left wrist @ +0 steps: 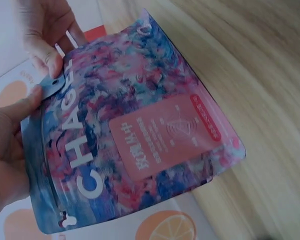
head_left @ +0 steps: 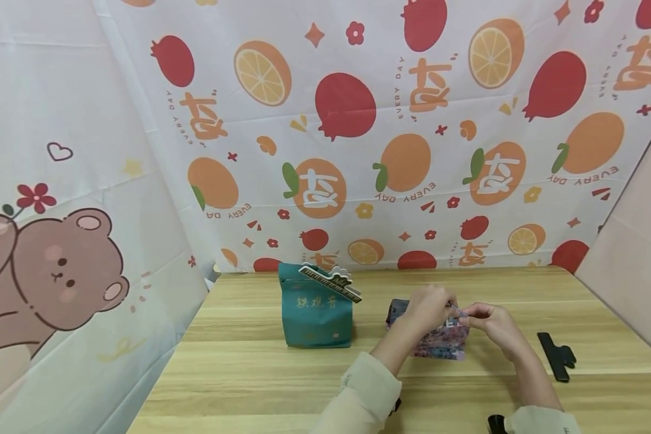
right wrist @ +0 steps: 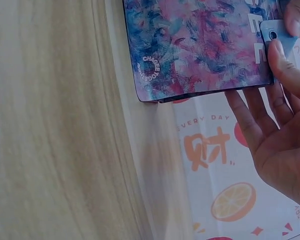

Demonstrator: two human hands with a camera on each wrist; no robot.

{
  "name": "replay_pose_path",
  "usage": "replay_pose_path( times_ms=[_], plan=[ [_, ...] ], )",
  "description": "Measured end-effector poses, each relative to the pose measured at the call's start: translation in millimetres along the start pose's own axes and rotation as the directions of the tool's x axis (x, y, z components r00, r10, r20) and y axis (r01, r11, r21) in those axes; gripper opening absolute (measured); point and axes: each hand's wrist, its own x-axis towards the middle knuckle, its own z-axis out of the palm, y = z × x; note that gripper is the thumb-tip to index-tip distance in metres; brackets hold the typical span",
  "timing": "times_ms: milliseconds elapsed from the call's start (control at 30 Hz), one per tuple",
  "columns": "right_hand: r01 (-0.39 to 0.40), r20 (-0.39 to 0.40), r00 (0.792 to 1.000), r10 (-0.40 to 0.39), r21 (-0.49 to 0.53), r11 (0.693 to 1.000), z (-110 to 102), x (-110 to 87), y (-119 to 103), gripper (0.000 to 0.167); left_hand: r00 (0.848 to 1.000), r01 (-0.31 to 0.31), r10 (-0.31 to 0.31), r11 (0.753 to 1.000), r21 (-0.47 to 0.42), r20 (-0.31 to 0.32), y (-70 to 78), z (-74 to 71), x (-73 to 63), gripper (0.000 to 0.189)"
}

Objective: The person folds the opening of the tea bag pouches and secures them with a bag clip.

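A blue and pink patterned pouch [head_left: 439,346] with white lettering stands on the table between both hands. Its pink label [left wrist: 165,135] shows in the left wrist view. At its top edge, a small blue-grey flap [left wrist: 52,86] with a hole is folded over. My left hand [head_left: 428,310] pinches the flap from one side, thumb in front. From the other side my right hand [head_left: 496,325] pinches it too; in the right wrist view its thumb [right wrist: 285,65] lies beside the hole and its other fingers extend behind the pouch.
To the left stands a teal bag [head_left: 317,319], its top held by a large decorated clip [head_left: 331,282]. A black clip [head_left: 557,357] lies on the wooden table [head_left: 239,374] right of my right hand. Printed fabric [head_left: 347,150] hangs behind the table.
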Motion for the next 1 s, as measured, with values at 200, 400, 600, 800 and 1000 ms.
replay_pose_path(
  times_ms=[200,400,600,800,1000],
  plan=[
    [0.01,0.019,1.0,-0.01,0.011,1.0,-1.6,-0.5,-0.9,0.025,0.998,-0.053,0.054,0.998,-0.041,0.033,-4.6,-0.8,-0.3,0.01],
    [0.02,0.037,0.999,-0.021,0.031,0.999,-2.0,0.0,1.4,0.022,0.998,-0.05,0.053,0.996,-0.074,0.04,-5.7,-2.2,-0.9,0.01],
    [0.02,0.056,0.998,-0.022,0.036,0.999,-2.9,-1.2,2.0,0.027,0.999,-0.029,0.029,0.999,-0.017,0.028,-2.7,-2.1,-2.2,0.011],
    [0.024,0.083,0.996,-0.027,0.036,0.999,-6.1,-4.3,3.4,0.035,1.0,0.006,-0.005,0.998,-0.056,0.015,-2.7,-2.8,-2.7,0.015],
    [0.018,0.067,0.998,-0.019,0.019,1.0,-5.2,-4.5,1.2,0.037,0.999,0.034,-0.032,0.997,-0.067,0.029,-2.7,-4.7,-2.7,0.017]
  ],
)
